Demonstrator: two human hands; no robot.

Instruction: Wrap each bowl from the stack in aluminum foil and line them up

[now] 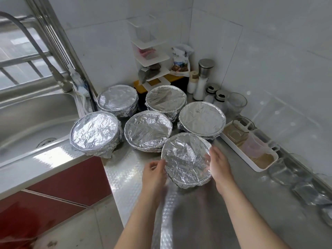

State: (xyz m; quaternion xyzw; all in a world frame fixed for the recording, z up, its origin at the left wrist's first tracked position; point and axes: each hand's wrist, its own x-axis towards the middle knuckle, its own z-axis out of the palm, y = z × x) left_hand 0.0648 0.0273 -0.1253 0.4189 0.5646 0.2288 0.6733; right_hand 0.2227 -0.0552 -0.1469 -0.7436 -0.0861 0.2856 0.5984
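Note:
Several foil-wrapped bowls stand close together on the steel counter [206,212]. The nearest wrapped bowl [186,159] sits between my hands. My left hand [154,175] grips its left rim and my right hand [220,168] holds its right side. Behind it are a middle bowl [147,131], a left bowl [95,133] by the sink edge, a right bowl [202,119], and two back bowls [117,100] [165,98]. No unwrapped stack or foil roll is in view.
A steel sink [27,119] with a faucet [36,47] lies to the left. A white rack [150,56], salt and spice shakers [203,81], glass cups [235,103] and a white tray [251,150] crowd the back right corner. More glassware [296,178] lines the right wall.

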